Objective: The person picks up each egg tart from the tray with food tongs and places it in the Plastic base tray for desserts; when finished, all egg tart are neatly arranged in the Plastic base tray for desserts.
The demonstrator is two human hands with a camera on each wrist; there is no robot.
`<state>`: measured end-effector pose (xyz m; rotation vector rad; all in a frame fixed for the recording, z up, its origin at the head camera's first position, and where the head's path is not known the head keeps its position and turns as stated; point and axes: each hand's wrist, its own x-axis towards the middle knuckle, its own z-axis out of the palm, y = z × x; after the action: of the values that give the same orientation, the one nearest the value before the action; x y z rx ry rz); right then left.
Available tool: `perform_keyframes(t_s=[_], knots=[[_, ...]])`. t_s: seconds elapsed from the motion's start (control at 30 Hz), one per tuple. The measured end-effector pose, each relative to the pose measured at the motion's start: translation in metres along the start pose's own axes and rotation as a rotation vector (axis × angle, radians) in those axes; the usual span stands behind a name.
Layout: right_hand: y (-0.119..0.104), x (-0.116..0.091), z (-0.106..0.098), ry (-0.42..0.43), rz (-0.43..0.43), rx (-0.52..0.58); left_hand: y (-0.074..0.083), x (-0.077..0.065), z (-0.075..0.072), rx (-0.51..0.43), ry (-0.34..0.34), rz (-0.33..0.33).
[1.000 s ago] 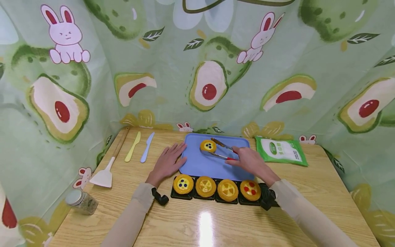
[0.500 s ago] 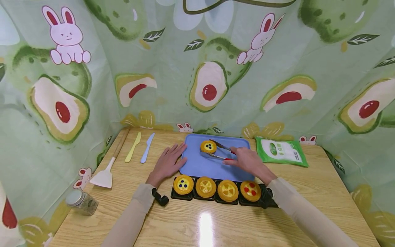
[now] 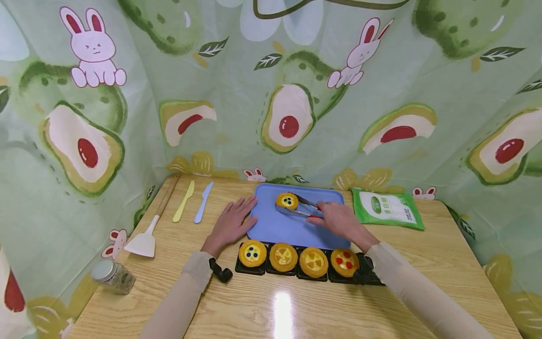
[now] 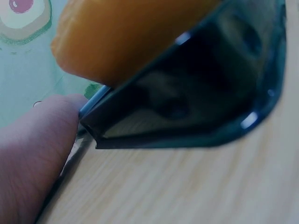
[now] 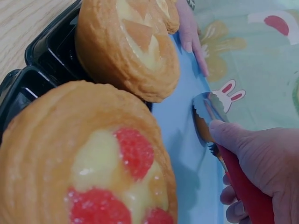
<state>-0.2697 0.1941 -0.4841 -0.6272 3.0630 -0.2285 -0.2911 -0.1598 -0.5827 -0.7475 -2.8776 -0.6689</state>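
Observation:
My right hand [image 3: 340,220] grips a pair of tongs [image 3: 301,213] by the red handles. The tongs' metal ends lie on either side of a blueberry-topped egg tart [image 3: 289,201], over the far half of a blue tray [image 3: 271,231]. Whether the tart rests on the tray or hangs just above it, I cannot tell. With fingers spread, my left hand [image 3: 232,221] lies at the tray's left edge, fingertips and thumb touching the rim. In the right wrist view, the tongs' red handle [image 5: 243,186] sits under my thumb, and the tart between the ends is mostly hidden.
Along the tray's near side, several tarts [image 3: 283,257] stand in black plastic holders [image 3: 251,270]. To the left lie a yellow knife [image 3: 184,202], a blue knife [image 3: 204,202], a white spatula [image 3: 144,241] and a glass jar [image 3: 113,277]. A green-and-white packet [image 3: 387,208] lies right of the tray.
My right hand and the tongs have shifted slightly left, and the tongs' ends have drawn closer round the blueberry tart. My left hand has stayed in place.

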Motion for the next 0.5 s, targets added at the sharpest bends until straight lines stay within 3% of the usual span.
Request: perform_keyframes(t_s=[0.27,0.5], knots=[[0.0021,-0.0006,0.0046,0.066,-0.044,-0.029,-0.0004,-0.0003,0.0003,-0.004,-0.010,-0.007],[0.0027,-0.0043,0.0011,0.073,-0.062,-0.048,-0.0008,0.0001,0.0010,-0.001,-0.019,-0.013]])
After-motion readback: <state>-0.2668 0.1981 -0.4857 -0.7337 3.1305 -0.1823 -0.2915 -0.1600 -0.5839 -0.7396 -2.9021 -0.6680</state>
